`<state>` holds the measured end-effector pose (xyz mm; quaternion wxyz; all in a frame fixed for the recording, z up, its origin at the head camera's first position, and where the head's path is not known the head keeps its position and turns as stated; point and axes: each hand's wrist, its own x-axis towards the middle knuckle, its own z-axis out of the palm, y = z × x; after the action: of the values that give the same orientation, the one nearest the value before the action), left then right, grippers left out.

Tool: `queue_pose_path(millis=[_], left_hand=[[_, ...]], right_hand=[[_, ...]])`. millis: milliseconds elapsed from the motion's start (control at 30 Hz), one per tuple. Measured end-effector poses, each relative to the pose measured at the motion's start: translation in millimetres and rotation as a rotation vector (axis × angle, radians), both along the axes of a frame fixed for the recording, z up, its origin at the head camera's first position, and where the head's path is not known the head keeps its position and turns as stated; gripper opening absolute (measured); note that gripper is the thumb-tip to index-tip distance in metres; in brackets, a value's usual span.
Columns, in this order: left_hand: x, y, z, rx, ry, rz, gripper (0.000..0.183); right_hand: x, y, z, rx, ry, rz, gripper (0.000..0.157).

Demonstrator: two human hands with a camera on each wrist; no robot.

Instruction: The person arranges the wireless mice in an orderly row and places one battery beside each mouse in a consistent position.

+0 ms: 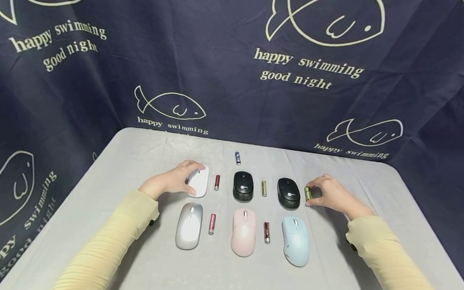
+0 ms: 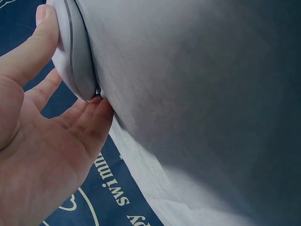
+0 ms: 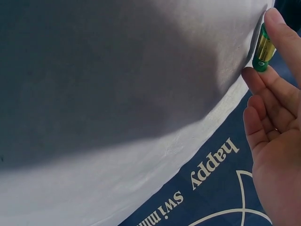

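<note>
At the left end of the back row, my left hand grips a white computer mouse by its ends, thumb at the near end. The left wrist view shows thumb and fingers around the mouse's side, against the table surface. Over at the right end, my right hand pinches a green battery lengthwise. In the right wrist view the green and gold battery sits between thumb and fingertips. Just left of it lies a black mouse. A red battery is beside the white mouse.
Another black mouse and a yellow-green battery lie mid-row. A blue battery is behind them. Nearer are silver, pink and light blue mice, with red and dark red batteries between.
</note>
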<state>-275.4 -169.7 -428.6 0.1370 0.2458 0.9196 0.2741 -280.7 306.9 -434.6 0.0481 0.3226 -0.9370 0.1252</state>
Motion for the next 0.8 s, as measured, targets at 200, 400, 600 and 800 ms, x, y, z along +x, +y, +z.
queue_pose_path(millis=[200,400,600,800], left_hand=[[-0.4,0.1,-0.3,0.002,0.001,-0.002,0.080],[0.0,-0.5,0.5,0.006,-0.009,0.006,0.080],[0.0,-0.6,0.4,0.006,-0.004,0.003,0.080],[0.8,-0.5,0.8,0.003,-0.003,0.002,0.080]], right_hand=[[0.1,-0.5,0.0,0.010,-0.003,0.023,0.049],[-0.6,-0.1,-3.0,0.002,0.000,0.026,0.050],[-1.1,0.5,-5.6,-0.011,0.025,0.034,0.052],[-0.3,1.0,-4.5,-0.007,0.009,0.024,0.054]])
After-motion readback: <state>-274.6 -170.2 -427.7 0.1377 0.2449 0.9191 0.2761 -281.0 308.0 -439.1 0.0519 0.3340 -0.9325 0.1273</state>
